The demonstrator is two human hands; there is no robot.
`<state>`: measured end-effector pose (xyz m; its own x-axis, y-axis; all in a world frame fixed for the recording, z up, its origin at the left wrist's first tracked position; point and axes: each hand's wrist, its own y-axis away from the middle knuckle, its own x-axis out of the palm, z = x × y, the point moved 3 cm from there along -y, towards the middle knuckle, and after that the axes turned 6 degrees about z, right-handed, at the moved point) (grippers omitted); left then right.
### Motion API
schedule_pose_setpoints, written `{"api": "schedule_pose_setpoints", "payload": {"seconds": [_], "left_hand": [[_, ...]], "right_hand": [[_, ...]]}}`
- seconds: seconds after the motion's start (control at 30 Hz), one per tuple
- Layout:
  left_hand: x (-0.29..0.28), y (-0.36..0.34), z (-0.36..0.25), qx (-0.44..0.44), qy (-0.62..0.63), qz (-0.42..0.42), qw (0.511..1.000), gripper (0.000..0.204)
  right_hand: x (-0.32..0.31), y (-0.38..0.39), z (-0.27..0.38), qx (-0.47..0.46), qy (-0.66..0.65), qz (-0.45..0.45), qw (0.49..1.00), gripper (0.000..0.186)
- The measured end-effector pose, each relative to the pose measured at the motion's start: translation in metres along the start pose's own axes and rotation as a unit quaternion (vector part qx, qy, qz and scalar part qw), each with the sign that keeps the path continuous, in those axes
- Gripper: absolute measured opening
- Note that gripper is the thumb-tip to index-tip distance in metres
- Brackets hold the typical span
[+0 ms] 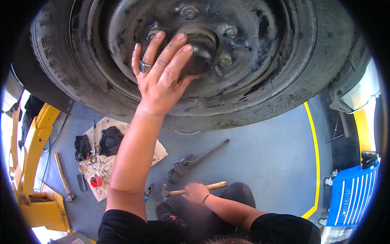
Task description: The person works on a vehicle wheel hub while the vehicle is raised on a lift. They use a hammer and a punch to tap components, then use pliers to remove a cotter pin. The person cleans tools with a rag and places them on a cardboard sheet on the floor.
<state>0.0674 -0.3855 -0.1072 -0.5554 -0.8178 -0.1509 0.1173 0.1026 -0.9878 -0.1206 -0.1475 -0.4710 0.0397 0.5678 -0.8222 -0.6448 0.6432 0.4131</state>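
In front of me is a large wheel with a steel rim [134,24] and a black hub cap [202,57] projecting from its centre. My left hand [158,81], with a ring on one finger, is raised to that cap. Its index finger lies against the cap's left side and the thumb curls beneath; the other fingers stretch over the rim near a wheel nut. Low down by my knee, my right hand [196,192] grips a hammer [217,185] by its wooden handle. The hammer's metal head points left.
A pipe wrench [195,162] lies on the grey floor. To the left, stained cardboard [158,154] bears black bags [111,140] and a red container [96,181]; another hammer [63,179] lies beyond. A yellow lift arm [38,134] stands left, a blue tool cabinet [351,195] right.
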Motion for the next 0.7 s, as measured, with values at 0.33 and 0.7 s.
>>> {"api": "schedule_pose_setpoints", "payload": {"seconds": [0.33, 0.7], "left_hand": [[-0.006, -0.002, -0.001, -0.016, -0.030, 0.022, 0.999, 0.069], [-0.007, 0.002, 0.003, -0.042, -0.018, 0.057, 0.997, 0.103]], "right_hand": [[-0.165, 0.062, -0.017, -0.049, -0.165, -0.355, 0.919, 0.028], [-0.364, 0.049, 0.037, -0.075, -0.033, -0.592, 0.802, 0.045]]}}
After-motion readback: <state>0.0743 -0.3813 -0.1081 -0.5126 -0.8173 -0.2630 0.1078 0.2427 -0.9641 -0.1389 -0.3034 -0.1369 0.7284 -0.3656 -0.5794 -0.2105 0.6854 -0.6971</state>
